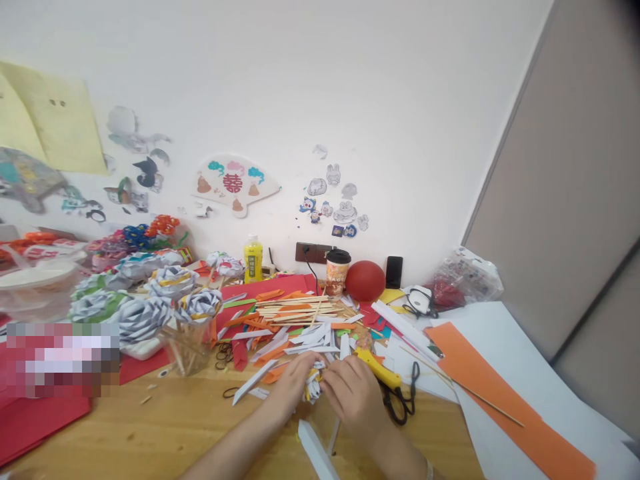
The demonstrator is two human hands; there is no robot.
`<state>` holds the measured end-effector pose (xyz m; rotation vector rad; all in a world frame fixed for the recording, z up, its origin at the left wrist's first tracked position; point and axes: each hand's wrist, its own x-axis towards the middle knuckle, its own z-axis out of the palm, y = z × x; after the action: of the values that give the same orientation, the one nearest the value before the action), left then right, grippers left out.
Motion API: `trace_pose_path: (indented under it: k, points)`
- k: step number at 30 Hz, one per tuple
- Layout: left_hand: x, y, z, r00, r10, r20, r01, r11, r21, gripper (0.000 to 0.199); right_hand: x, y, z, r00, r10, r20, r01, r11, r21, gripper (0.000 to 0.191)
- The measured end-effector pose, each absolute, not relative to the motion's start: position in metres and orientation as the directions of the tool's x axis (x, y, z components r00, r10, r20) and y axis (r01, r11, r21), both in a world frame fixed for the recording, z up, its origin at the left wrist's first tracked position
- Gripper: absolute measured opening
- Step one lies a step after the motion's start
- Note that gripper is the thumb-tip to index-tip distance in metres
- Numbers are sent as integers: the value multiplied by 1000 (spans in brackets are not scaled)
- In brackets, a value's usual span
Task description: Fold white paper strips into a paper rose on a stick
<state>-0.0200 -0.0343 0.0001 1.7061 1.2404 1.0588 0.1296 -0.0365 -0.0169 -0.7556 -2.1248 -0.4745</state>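
Observation:
A small paper flower [313,385] of folded white and yellow strips sits between my two hands above the wooden table. My left hand [291,388] grips its left side with curled fingers. From the right, the bent fingers of my right hand [356,395] press on the flower, hiding part of it. A thin stick [334,437] shows below the flower; whether it joins the flower I cannot tell. Closer to me lies a folded white paper strip [317,453]. A yellow glue gun [380,369] with a black cord rests just beyond my right hand.
Loose paper strips [310,343] and wooden sticks [295,310] are heaped behind my hands. Finished paper roses [145,323] stand at left, near red sheets [40,427]. A yellow bottle [253,260], lidded cup [337,273] and red balloon [365,281] line the wall. Orange paper [505,393] lies right.

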Motion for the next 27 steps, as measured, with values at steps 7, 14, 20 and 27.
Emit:
trace_pose_path:
  k: [7,14,20,27]
  points:
    - [-18,-30,-6,136,976,168,308,-203,930,30,125,-38,-20,-453,375,809,676,736,37,16]
    - [-22,-34,2,215,964,156,452,-240,859,32,133,-32,-17,-367,627,687,495,757,-427,5]
    - [-23,-37,2,265,950,164,423,-267,866,30,140,-28,-14,-467,591,658,456,798,-393,6]
    - [-22,-33,-8,243,959,149,416,-241,877,30,142,-30,-12,-501,572,649,471,810,-350,9]
